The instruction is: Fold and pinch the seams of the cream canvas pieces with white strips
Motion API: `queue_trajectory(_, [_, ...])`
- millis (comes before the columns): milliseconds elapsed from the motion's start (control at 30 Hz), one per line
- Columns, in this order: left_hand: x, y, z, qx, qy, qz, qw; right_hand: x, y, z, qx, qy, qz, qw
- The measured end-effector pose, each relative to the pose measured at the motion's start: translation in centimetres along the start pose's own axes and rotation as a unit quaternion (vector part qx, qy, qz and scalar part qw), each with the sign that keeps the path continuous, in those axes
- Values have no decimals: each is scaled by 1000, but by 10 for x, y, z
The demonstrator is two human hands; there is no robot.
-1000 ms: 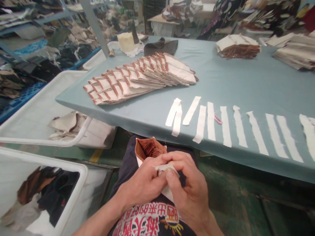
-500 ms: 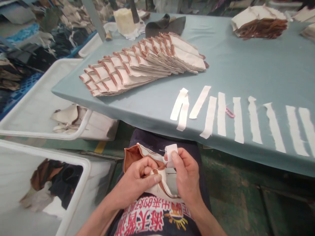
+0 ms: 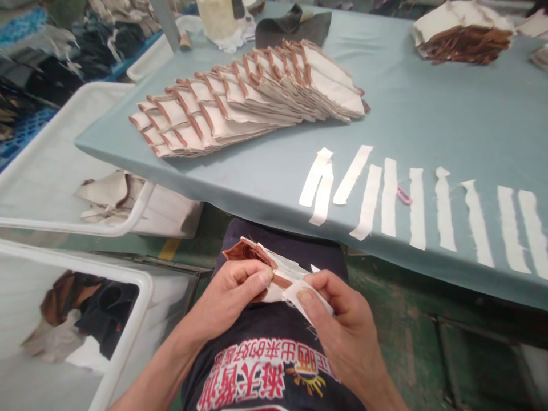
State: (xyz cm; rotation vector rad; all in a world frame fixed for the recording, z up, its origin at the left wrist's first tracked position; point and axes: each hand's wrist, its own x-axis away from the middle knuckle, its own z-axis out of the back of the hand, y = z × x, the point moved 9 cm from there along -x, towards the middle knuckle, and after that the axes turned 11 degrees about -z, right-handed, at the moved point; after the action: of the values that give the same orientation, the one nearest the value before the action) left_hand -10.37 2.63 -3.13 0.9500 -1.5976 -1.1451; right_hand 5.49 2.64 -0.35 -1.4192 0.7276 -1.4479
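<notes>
On my lap, just under the near edge of the table (image 3: 265, 194), I hold a cream piece (image 3: 286, 269) with a brown lining. My left hand (image 3: 231, 294) is clenched on it, thumb on top by the brown seam, fingers curled beneath. My right hand (image 3: 342, 328) pinches a white strip (image 3: 326, 308) between thumb and forefinger, right where the strip meets the piece's edge. The two hands are almost touching.

As I judge it, the step is laying this strip along that edge. To do it well I should hold the piece flat and taut with the left thumb close to the seam, so the cloth does not bunch. The right thumb should press the strip down from the end nearest the left hand and slide outward, squaring it to the edge before the far end goes down. I cannot tell whether the strip has yet caught on the cloth under my thumb.

More strips (image 3: 389, 197) lie side by side on the table just above my knees, and a fanned stack (image 3: 248, 100) of like pieces sits farther back.
</notes>
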Motion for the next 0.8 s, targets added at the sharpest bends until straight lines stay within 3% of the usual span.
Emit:
queue_trajectory(233, [-7, 10, -5, 15, -15, -13, 1000, 1, -21, -4, 100, -24, 8, 995])
queue_trajectory(433, [-8, 14, -8, 39, -2, -19, 999, -5, -31, -5, 137, 8, 24, 990])
queue_trajectory(800, [-7, 15, -6, 17, -21, -20, 999, -12, -18, -15, 120, -13, -41, 992])
